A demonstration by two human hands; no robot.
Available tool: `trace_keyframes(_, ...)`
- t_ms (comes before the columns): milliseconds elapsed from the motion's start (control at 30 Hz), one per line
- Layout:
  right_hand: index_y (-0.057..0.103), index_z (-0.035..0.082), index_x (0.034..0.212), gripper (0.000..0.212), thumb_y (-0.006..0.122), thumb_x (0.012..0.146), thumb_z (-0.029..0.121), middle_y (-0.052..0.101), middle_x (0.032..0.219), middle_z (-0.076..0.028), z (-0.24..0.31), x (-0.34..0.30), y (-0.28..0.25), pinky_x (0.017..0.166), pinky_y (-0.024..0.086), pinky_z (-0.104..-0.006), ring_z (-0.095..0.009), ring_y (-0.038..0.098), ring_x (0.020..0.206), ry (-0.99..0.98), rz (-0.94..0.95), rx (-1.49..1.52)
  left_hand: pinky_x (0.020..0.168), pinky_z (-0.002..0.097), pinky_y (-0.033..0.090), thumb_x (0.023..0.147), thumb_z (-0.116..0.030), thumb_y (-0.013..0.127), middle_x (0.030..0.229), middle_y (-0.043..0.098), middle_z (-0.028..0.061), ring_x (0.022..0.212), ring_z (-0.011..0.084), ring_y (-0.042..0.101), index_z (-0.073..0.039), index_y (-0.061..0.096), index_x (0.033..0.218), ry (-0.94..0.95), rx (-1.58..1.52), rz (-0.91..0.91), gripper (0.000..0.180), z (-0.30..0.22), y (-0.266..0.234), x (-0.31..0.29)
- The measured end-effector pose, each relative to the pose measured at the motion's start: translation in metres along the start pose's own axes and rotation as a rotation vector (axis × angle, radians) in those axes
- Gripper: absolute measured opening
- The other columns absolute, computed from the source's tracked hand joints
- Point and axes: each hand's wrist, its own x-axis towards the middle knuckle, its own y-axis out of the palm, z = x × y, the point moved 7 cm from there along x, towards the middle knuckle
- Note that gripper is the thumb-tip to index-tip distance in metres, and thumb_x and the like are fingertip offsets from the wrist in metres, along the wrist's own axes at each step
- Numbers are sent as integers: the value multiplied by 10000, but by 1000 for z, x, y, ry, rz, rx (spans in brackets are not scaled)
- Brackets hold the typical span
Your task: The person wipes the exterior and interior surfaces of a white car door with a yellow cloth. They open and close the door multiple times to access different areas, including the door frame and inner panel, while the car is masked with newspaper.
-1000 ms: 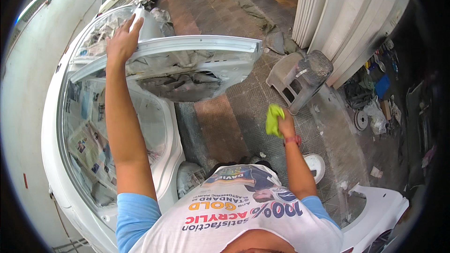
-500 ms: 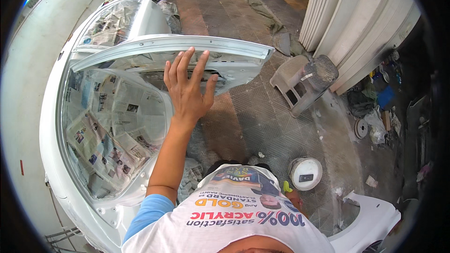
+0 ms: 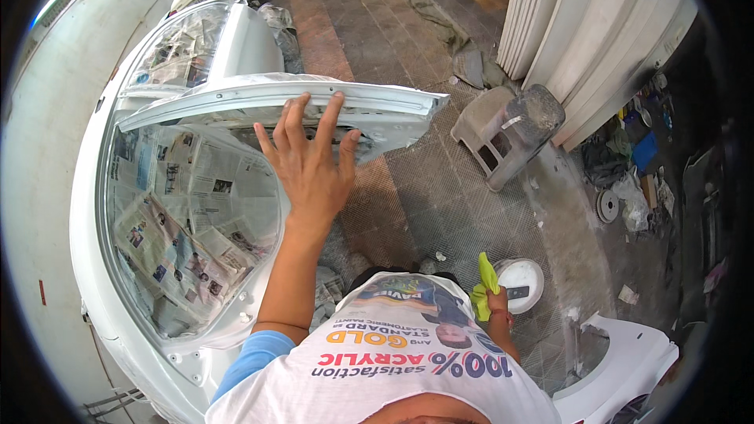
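My left hand point(image 3: 312, 169) is raised with spread fingers, its fingertips at the upper frame of an open white car door point(image 3: 353, 96). Whether they press on the frame or just touch it, I cannot tell. By my right side, my right hand point(image 3: 498, 303) is closed round a yellow-green cloth point(image 3: 486, 275), part of which sticks up above the fist. To the left, the white car body point(image 3: 85, 212) has its door opening covered with newspaper point(image 3: 177, 243) under clear plastic film.
A white round bucket point(image 3: 521, 276) with a dark phone-like object on top stands beside my right hand. Further off is a dusty grey step stool point(image 3: 510, 129). Pale panels point(image 3: 597, 39) lean at the right, and a loose white car panel point(image 3: 628, 353) lies at lower right.
The door frame has shifted slightly toward me, and my left fingertips now lie at its edge. My right hand has risen into fuller view with the yellow-green cloth.
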Motion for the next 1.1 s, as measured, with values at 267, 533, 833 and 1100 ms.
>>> trace_keyframes(267, 621, 5, 1414, 583, 814, 927, 262, 720, 1359, -247, 19, 20, 22, 1090, 539, -467, -407, 698, 1273, 42, 103, -3, 1289, 719, 152, 1066, -533, 633, 1542, 445, 96, 1466, 335, 430, -368, 587, 1553, 45, 103, 76, 516, -9, -3, 6)
trace_keyframes(533, 566, 44, 1498, 668, 819, 933, 297, 709, 1398, -239, 26, 17, 30, 1106, 532, -484, -407, 680, 1312, 14, 85, -77, 1293, 718, 152, 1048, -545, 653, 1538, 424, 121, 1481, 350, 401, -367, 570, 1565, 70, 143, 109, 553, -13, -4, 9)
trace_keyframes(833, 589, 39, 1462, 636, 820, 925, 289, 711, 1389, -240, -5, 14, 38, 1109, 536, -469, -397, 682, 1312, 55, 156, -39, 1288, 719, 166, 1029, -521, 691, 1528, 433, 129, 1449, 360, 425, -365, 564, 1565, 89, 118, 98, 572, -15, -7, 9)
trace_keyframes(1100, 598, -7, 1417, 609, 817, 902, 235, 723, 1345, -254, -47, 37, 50, 1064, 564, -457, -406, 709, 1256, 12, 211, 20, 1282, 710, 199, 997, -540, 723, 1502, 457, 109, 1413, 351, 449, -320, 569, 1550, 45, 81, 77, 615, -13, -9, 9)
